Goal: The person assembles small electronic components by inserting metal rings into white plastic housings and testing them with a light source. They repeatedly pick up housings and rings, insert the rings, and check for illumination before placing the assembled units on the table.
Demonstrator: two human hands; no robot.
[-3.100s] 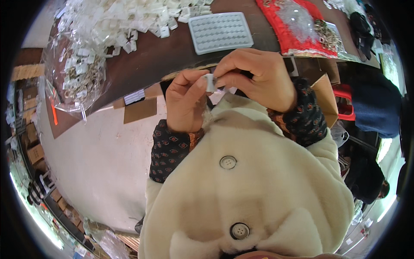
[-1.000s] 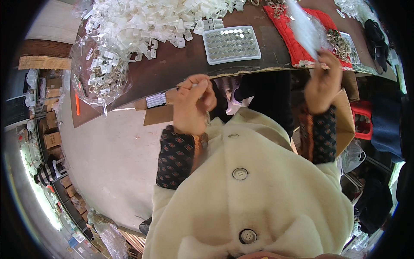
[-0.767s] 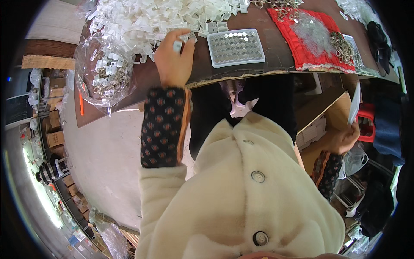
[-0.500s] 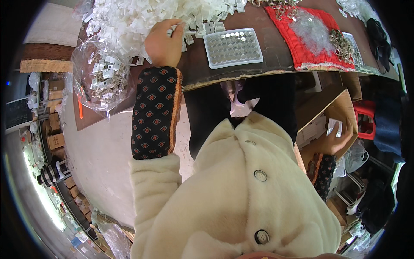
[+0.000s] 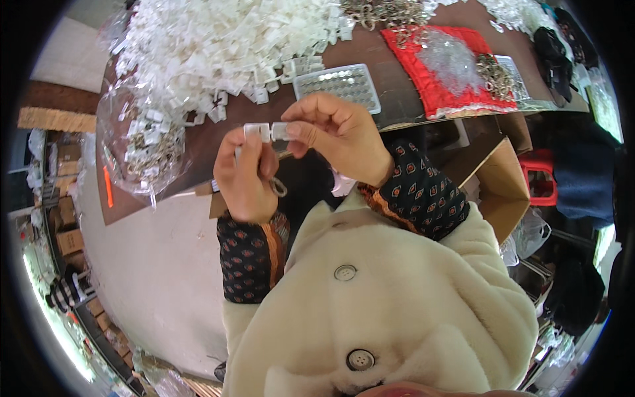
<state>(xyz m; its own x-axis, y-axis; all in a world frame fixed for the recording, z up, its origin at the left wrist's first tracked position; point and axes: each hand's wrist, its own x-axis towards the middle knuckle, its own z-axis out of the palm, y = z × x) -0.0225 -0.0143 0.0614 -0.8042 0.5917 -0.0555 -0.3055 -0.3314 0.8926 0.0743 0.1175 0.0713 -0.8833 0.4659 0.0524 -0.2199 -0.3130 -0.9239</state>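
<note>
Above the near edge of the table, my two hands meet. My left hand (image 5: 248,178) pinches a small translucent white plastic case (image 5: 256,130) between thumb and fingers. A metal ring (image 5: 279,188) hangs beside its palm; whether it is attached to the case I cannot tell. My right hand (image 5: 344,135) closes thumb and fingertips on a small white rectangular piece (image 5: 280,131), held end to end with the case. Just behind the hands lies a heap of similar white plastic pieces (image 5: 211,53). A clear tray (image 5: 368,75) of round silvery discs stands behind my right hand.
To the left, a clear plastic bag (image 5: 155,142) holds white pieces and metal rings, beside an orange stick-like tool (image 5: 108,186). A red cloth (image 5: 433,92) carries clear bits and more rings. Right of me are an open cardboard box (image 5: 506,182) and a red stool (image 5: 541,178).
My right hand has come out of the cardboard box with a white piece, up to the table edge. My left hand has drawn back from the heap with a plastic case.
</note>
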